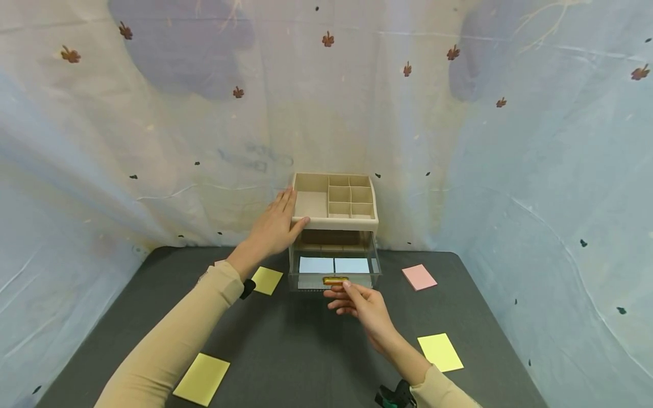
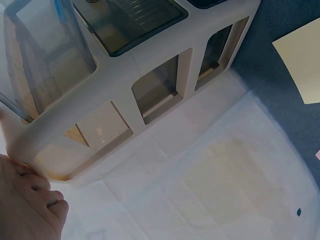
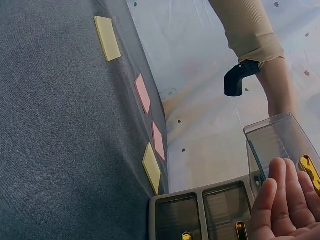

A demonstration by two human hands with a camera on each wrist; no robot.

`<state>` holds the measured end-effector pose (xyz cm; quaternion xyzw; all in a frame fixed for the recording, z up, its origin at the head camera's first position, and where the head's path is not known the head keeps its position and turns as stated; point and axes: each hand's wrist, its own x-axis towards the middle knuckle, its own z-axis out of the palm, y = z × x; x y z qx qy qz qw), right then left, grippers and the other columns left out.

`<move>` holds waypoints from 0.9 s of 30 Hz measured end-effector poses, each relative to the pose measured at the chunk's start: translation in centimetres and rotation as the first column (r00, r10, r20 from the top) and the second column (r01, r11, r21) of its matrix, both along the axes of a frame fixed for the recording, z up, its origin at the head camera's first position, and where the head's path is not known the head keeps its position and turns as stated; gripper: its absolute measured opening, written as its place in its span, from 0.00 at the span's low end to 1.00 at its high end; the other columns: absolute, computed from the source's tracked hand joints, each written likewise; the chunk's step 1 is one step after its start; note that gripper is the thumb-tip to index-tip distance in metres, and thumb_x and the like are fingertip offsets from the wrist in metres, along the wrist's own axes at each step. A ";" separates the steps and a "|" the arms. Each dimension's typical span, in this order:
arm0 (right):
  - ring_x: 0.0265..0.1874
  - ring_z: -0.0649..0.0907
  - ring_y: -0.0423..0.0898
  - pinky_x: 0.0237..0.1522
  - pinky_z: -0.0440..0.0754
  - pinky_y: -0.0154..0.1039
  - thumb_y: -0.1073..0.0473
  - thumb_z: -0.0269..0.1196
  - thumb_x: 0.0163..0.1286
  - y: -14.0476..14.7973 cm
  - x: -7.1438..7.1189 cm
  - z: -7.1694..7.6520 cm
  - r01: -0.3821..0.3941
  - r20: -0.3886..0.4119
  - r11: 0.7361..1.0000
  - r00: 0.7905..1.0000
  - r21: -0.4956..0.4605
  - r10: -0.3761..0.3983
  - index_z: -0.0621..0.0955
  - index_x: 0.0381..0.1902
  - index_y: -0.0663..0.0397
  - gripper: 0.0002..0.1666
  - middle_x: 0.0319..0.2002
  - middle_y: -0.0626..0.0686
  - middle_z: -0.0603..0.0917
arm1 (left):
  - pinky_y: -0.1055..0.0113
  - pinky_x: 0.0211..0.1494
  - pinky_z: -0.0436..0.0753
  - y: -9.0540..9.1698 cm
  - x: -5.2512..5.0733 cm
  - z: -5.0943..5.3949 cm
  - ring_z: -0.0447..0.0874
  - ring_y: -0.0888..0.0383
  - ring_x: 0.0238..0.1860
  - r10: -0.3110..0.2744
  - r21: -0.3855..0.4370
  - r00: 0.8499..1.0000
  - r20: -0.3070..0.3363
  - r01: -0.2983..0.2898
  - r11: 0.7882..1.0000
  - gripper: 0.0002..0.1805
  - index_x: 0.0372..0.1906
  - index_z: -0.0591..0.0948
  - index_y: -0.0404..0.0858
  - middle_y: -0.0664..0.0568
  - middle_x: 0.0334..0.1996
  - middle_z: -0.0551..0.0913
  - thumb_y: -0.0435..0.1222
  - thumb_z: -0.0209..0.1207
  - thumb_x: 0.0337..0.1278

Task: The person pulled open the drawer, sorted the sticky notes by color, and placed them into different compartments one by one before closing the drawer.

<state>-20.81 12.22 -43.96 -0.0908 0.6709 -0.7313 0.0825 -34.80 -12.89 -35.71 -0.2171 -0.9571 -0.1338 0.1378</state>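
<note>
A beige desktop organizer (image 1: pixel 336 224) stands at the far side of the table, with a divided tray on top. Its upper clear drawer (image 1: pixel 374 266) is pulled out, and two pale rectangles (image 1: pixel 316 264) show inside. My left hand (image 1: pixel 272 226) rests along the organizer's left side, fingers straight, thumb at the front top corner; in the left wrist view only its knuckles (image 2: pixel 37 200) show. With thumb and fingers, my right hand (image 1: pixel 363 309) pinches the gold drawer handle (image 1: pixel 334 280). The right wrist view shows the other fingers (image 3: pixel 282 200) extended beside the handle (image 3: pixel 310 172).
Yellow sticky-note pads lie left of the organizer (image 1: pixel 267 280), at the near left (image 1: pixel 201 378) and near right (image 1: pixel 441 352). A pink pad (image 1: pixel 419 277) lies to its right. Lower drawers with gold handles (image 3: pixel 241 231) show in the right wrist view. A patterned curtain (image 1: pixel 326 113) hangs behind the dark table (image 1: pixel 306 357).
</note>
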 end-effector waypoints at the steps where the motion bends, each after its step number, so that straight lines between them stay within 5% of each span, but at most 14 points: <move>1: 0.40 0.90 0.47 0.45 0.88 0.38 0.42 0.58 0.81 0.0 0.0 0.0 0.000 0.000 1.000 1.000 0.000 0.000 0.84 0.57 0.68 0.31 0.51 0.60 0.90 | 0.45 0.83 0.51 0.0 0.0 0.0 0.41 0.40 0.84 0.000 0.001 1.000 0.000 0.000 1.000 0.47 0.84 0.43 0.30 0.38 0.84 0.40 0.61 0.39 0.81; 27: 0.41 0.90 0.47 0.46 0.88 0.42 0.44 0.58 0.82 -0.6 -0.9 0.6 0.027 -0.035 0.999 0.999 -0.018 -0.028 0.85 0.56 0.66 0.29 0.50 0.60 0.90 | 0.45 0.83 0.51 0.0 0.1 0.2 0.40 0.40 0.84 0.006 -0.003 1.000 0.023 -0.006 1.000 0.47 0.83 0.43 0.30 0.38 0.84 0.39 0.61 0.40 0.81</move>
